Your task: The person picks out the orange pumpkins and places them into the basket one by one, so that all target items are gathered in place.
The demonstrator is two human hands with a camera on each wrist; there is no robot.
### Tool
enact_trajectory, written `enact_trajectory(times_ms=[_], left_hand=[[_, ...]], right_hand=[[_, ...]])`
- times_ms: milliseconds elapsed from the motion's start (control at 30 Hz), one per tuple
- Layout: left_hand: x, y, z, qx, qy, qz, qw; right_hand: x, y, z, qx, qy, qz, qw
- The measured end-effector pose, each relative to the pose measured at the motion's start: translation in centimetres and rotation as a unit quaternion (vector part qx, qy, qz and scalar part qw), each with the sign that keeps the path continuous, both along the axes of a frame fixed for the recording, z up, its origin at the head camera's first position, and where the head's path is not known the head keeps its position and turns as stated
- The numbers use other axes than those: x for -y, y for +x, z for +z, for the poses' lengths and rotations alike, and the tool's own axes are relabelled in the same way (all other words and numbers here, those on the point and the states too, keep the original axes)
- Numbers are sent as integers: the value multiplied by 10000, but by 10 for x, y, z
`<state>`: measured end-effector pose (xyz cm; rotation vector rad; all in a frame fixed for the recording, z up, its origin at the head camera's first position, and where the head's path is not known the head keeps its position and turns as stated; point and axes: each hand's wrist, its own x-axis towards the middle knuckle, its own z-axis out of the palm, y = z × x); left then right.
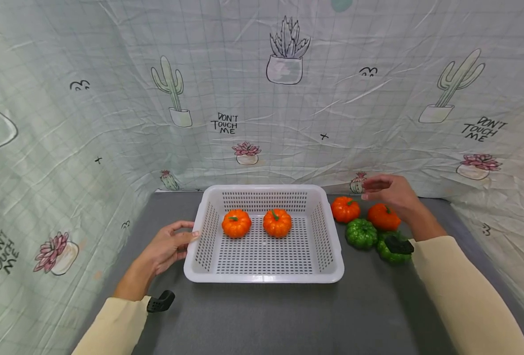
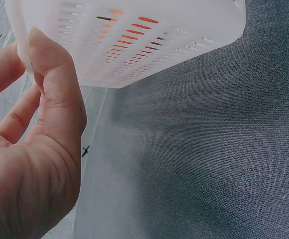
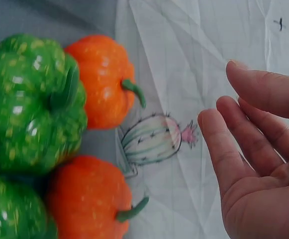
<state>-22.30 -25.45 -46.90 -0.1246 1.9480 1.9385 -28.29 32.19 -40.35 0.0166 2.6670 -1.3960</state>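
A white perforated plastic basket (image 1: 263,277) stands on the dark cloth, holding two small orange pumpkins, one on the left (image 1: 236,224) and one on the right (image 1: 277,223). My left hand (image 1: 168,248) pinches the basket's left rim between thumb and fingers, as the left wrist view shows closely. Over a cluster right of the basket hovers my right hand (image 1: 391,191), fingers loosely bent and holding nothing. Two orange pumpkins, one nearer the basket (image 1: 345,210) and one farther right (image 1: 383,217), sit there with two green pumpkins (image 1: 361,233) (image 3: 30,104). My right wrist partly hides the second green one (image 1: 392,249).
Dark grey cloth (image 1: 262,320) covers the work surface. A pale sheet (image 1: 262,98) printed with cacti and lettering hangs behind and along both sides. The basket's right wall stands close to the pumpkin cluster.
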Motion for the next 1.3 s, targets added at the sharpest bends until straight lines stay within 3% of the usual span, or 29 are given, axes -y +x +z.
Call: enact_trajectory(times_ms=[400,700,1000,1300], left_hand=[[1,0,-1,26,55,20,10000],[1,-1,-1,-2,67,-11,10000],[2,0,-1,34,84,-9,10000],[1,-2,-1,-2,95,-21,10000]], right_hand=[[-33,6,-10,-102,182,-193,9996],[-58,12,-28,354,315,-485,9977],[-72,14,-55,581,788,-344,9946],[-75,15,-68,849,575,-105,9947]])
